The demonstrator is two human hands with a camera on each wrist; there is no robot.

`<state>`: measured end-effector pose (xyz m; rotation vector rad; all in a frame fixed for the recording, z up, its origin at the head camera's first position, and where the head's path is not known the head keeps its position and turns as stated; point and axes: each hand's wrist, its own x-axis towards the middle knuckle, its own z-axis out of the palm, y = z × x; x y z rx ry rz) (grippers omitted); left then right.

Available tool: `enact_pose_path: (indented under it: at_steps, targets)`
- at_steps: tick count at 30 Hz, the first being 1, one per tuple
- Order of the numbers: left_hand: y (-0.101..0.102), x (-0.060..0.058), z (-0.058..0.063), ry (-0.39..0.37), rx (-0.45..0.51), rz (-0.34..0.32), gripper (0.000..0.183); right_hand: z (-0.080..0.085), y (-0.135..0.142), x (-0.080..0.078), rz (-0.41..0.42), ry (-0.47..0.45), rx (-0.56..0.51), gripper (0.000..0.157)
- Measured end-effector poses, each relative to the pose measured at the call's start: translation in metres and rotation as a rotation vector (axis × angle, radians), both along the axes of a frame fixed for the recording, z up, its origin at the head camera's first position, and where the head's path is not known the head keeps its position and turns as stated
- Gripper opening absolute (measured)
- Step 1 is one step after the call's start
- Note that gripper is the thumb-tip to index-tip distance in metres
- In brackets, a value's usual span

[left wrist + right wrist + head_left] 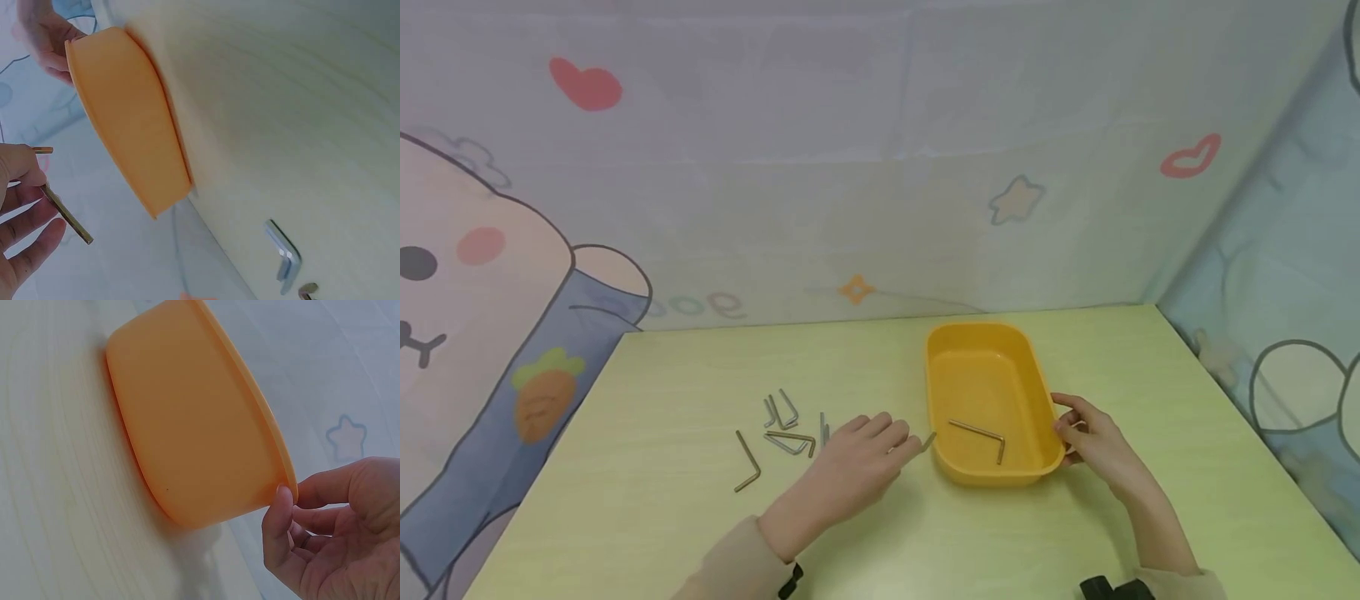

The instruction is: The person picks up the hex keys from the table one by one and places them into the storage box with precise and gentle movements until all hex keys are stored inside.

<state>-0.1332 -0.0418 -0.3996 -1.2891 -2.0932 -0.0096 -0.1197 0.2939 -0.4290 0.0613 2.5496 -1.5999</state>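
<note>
At left side of yellow tray (pixel 992 375), my left hand (pixel 865 458) pinches brass-toned hex key (pixel 67 215), tip trayward; right hand (pixel 1093 437) grips opposite side.

Behind the flat yellow-green table (pixel 1097 350) hangs a creased greyish-white heart-printed backdrop (pixel 820 208); at the table's right, a pale-blue printed sheet (pixel 1292 258).

From above, the way into the yellow tray (pixel 988 375) is open; its walls stand around, and one bent key (pixel 977 430) lies low inside. At the right rim, the right hand (pixel 1093 442) occupies the place. Between the tray and the left hand (pixel 861 462) the passage is narrow, because the held key (pixel 929 442) pokes there. Nearer the person, the table (pixel 1000 542) gives wider room; behind, the printed cloth (pixel 880 233) blocks
</note>
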Motion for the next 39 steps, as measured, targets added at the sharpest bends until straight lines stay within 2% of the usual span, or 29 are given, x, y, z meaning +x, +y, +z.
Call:
enact_pose_path:
  at_steps: [7,15,22,31,39]
  targets:
    - [0.015,-0.004,0.001,0.024,-0.012,-0.031,0.018,0.0,0.001,0.0,-0.004,0.004,-0.002,0.049]
    - [0.036,-0.01,0.002,0.021,-0.082,-0.077,0.022,0.0,0.001,-0.001,-0.007,0.006,-0.001,0.048]
    - [0.05,-0.017,0.003,0.04,-0.167,-0.093,0.019,-0.001,0.0,-0.001,-0.007,0.015,-0.007,0.049]
    - [0.065,-0.025,0.009,-0.004,-0.288,-0.11,0.024,0.001,-0.001,-0.001,-0.012,0.012,-0.005,0.048]
    - [0.076,-0.035,0.011,0.041,-0.458,-0.12,0.021,0.0,0.0,-0.001,-0.01,0.008,0.002,0.048]
